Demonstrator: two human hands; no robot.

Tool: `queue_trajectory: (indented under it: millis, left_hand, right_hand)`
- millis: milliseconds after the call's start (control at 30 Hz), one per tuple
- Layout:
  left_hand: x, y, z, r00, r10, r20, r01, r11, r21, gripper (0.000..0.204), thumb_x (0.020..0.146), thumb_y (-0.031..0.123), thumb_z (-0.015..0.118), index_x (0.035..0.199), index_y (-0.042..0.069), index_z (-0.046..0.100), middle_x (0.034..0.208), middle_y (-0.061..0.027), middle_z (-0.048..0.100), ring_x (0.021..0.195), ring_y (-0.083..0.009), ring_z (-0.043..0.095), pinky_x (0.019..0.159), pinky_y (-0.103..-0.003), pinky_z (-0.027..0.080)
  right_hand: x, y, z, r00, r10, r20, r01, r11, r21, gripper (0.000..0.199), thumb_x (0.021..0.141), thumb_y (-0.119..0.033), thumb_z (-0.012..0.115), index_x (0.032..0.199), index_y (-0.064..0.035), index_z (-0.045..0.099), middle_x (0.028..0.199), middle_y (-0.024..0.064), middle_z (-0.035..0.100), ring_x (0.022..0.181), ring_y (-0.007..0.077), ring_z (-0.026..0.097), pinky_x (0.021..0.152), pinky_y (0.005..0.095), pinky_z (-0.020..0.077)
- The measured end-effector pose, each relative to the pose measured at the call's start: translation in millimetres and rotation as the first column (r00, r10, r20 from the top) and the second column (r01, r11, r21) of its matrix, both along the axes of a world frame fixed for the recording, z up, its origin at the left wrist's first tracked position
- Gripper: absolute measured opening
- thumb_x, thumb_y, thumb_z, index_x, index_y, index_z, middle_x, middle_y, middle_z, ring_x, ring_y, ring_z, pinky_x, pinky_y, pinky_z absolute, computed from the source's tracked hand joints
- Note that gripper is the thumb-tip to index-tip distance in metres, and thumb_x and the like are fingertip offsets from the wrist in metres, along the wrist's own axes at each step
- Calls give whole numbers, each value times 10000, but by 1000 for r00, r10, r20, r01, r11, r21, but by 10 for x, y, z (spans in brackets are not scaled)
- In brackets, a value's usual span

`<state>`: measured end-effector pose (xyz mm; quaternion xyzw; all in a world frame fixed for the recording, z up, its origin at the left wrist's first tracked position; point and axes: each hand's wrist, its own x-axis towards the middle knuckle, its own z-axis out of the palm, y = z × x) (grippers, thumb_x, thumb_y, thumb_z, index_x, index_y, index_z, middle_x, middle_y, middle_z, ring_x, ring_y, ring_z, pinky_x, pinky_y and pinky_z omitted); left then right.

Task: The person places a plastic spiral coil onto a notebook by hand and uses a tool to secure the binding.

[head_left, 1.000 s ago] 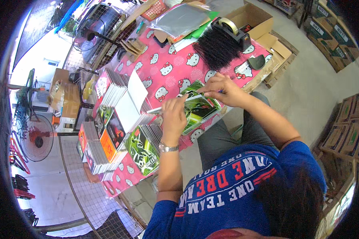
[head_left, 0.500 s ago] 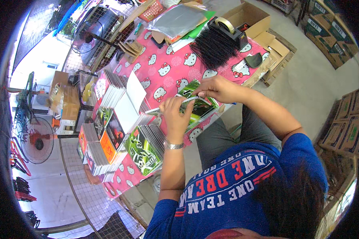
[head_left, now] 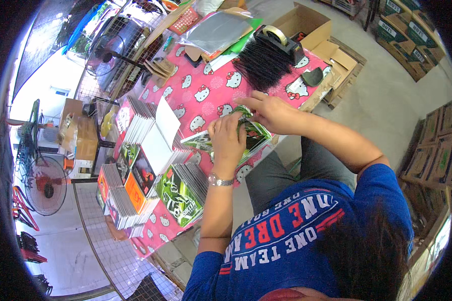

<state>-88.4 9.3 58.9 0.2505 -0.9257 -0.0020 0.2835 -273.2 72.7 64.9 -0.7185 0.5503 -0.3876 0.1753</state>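
Observation:
A green and black printed packet lies at the near edge of a table covered with a pink cartoon-cat cloth. My left hand, with a metal watch on its wrist, curls over the packet's left half and presses it down. My right hand grips the packet's upper right edge, its forefinger stretched out to the left. The two hands nearly touch. Most of the packet is hidden beneath them.
Stacks of thin booklets stand left of my hands, beside a green stack and an orange one. Behind are a black bristly bundle, a tape dispenser and an open carton. Floor fan at left, boxes at right.
Both hands have drawn closer together over the packet. My left hand slid up onto it and my right hand shifted left along its upper edge.

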Motion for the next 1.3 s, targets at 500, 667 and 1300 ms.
queue_trajectory:
  millis: [500,667,1300]
  left_hand:
    - [233,64,-44,997,-14,78,0,983,185,281,740,64,632,1017,105,611,1093,-85,596,1105,-280,509,1000,-450,294]
    - [320,100,-43,982,186,-41,-178,973,150,315,724,111,708,1030,132,632,1167,-71,594,1291,-326,374,1101,-494,217]
    - [431,85,-42,993,72,-98,-51,978,203,319,607,120,810,874,84,640,933,-79,572,1046,-312,480,983,-447,349]
  right_hand:
    - [-1152,-350,-980,674,-640,-369,701,711,47,363,851,-330,604,1066,-38,624,1064,214,609,969,365,601,834,441,510]
    - [-1469,-143,-1434,569,-605,-557,760,646,75,466,730,-436,693,1034,-84,659,1104,192,599,1107,362,542,883,503,478]
    - [-191,-256,-134,339,401,851,-826,560,65,573,706,-266,668,1186,35,585,1145,106,589,1051,180,545,924,317,426]
